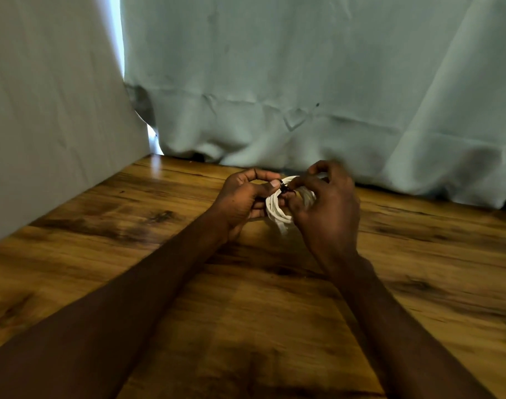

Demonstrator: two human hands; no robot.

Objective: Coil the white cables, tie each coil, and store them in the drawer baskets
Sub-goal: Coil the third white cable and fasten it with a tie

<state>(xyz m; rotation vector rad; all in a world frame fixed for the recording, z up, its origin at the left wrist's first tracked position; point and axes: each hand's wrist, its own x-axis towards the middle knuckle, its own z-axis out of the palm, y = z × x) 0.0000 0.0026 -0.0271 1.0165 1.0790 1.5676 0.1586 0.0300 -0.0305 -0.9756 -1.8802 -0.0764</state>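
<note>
While the pale cloth backdrop (303,82) hangs across the far side, the wooden table (159,226) fills the view, and everything is placed from that table: both forearms reach out over its middle toward its far edge. The left hand (243,201) and the right hand (326,214) meet there, just short of the edge, with the coil of white cable (277,208) held between them, seemingly just above the tabletop, though contact is hard to call. Left fingers curl round the coil's left side, thumb pressed on top; the right hand's fingertips pinch at a small dark tie (284,189) on the loops' upper part. This looks like the tying step. I'd judge the cable light, soft and springy, apt to spring loose if the grip slackens, so the bundled strands beside the tie are the place to hold. The coil appears tipped up, its opening toward the right hand, its long axis running from the table's far edge back toward the person, and one short end (282,227) points down at the wood.
</note>
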